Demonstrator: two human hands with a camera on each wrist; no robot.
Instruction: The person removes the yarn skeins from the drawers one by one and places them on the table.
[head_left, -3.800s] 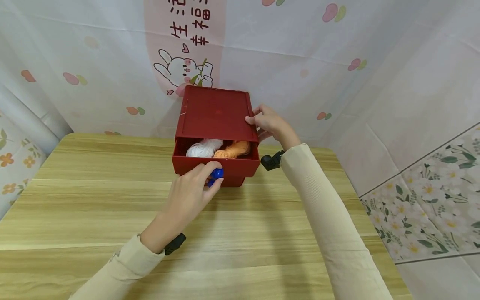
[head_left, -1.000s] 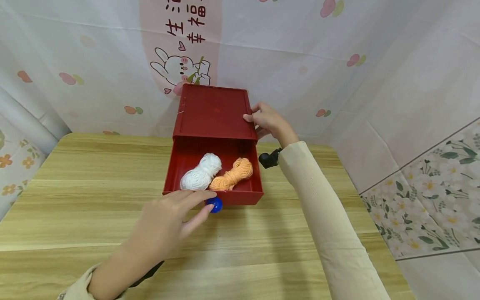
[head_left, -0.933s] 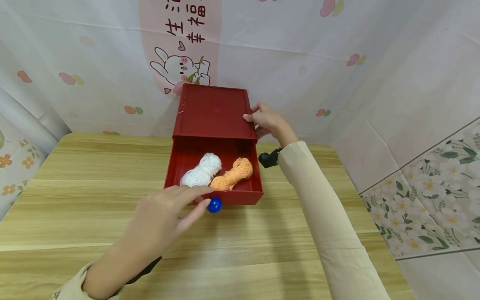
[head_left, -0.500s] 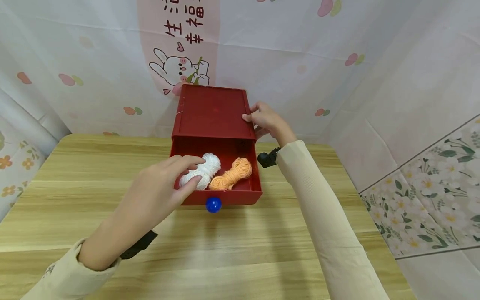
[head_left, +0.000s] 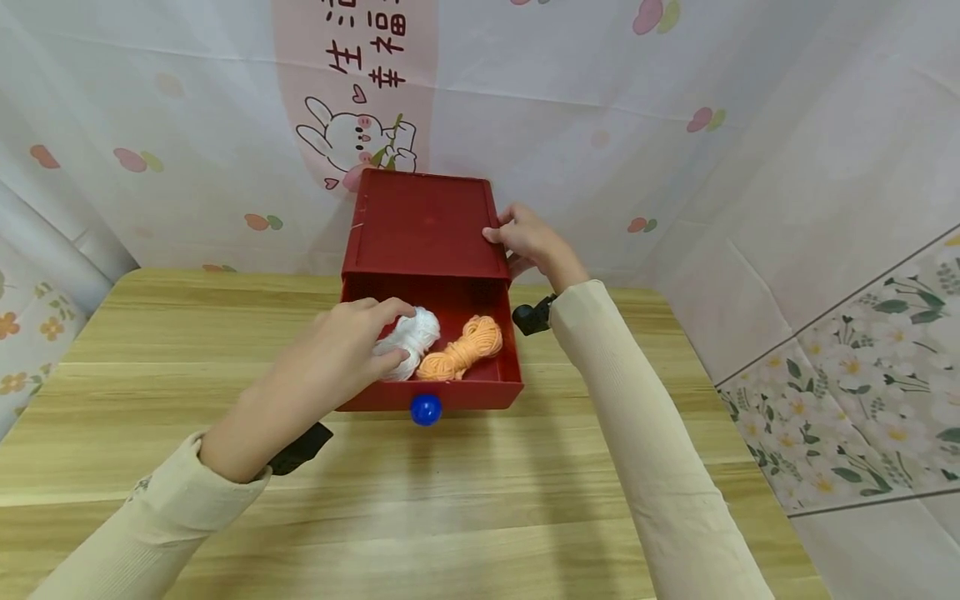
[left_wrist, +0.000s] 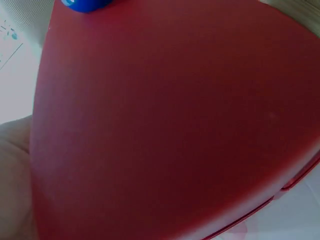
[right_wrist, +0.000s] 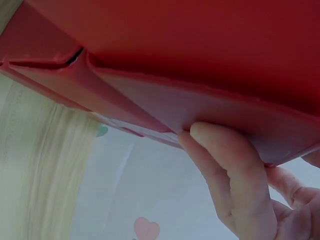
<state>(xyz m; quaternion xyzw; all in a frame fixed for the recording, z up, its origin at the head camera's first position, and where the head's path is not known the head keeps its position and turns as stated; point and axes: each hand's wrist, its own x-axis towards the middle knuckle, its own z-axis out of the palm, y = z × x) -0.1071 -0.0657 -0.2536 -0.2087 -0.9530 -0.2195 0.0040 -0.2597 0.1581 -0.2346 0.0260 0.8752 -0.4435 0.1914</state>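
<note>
A red drawer box (head_left: pixel 427 225) stands at the back of the table with its upper drawer (head_left: pixel 480 393) pulled out. Inside the drawer lie a white yarn skein (head_left: pixel 422 329) and, beside it, an orange yarn skein (head_left: pixel 463 350). My left hand (head_left: pixel 341 346) reaches over the drawer's left side, thumb and forefinger curled about the white skein; its other fingers are hidden. A round blue knob (head_left: pixel 426 409) sticks out from the drawer front. At the box's right edge my right hand (head_left: pixel 528 242) grips, thumb on top and fingers (right_wrist: pixel 235 170) along the side.
The wooden table (head_left: pixel 450 500) spreads in front of the box. Behind it hangs a white printed cloth (head_left: pixel 562 150) with a rabbit drawing. A wall with a flower pattern (head_left: pixel 862 392) rises on the right.
My left hand has pulled the drawer out by its blue knob, let the knob go, and moved up onto the white skein. The right hand stays on the box.
</note>
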